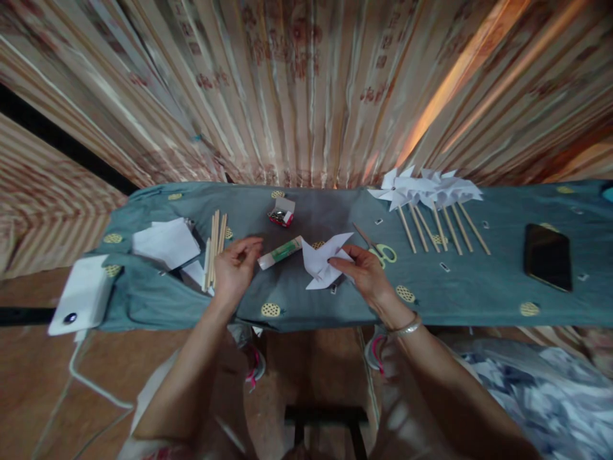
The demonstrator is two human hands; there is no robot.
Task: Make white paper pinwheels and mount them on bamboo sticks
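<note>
Head view: gripping white folded-paper pinwheel [317, 260] near its centre with right hand [366, 269], over blue-green pineapple-print cloth [325, 310]; holding left hand [238, 263] loosely curled beside green-and-white oblong container [281, 252], too indistinct to tell whether pinching anything small. Best to press lightly at the centre, without flattening the folds.

One handheld pinwheel [318, 263], one pair of scissors [383, 253], one phone [547, 257]! One green-and-white tube [281, 253], one red box [280, 218], and bundled sticks [220, 233] too bunched to count!
</note>
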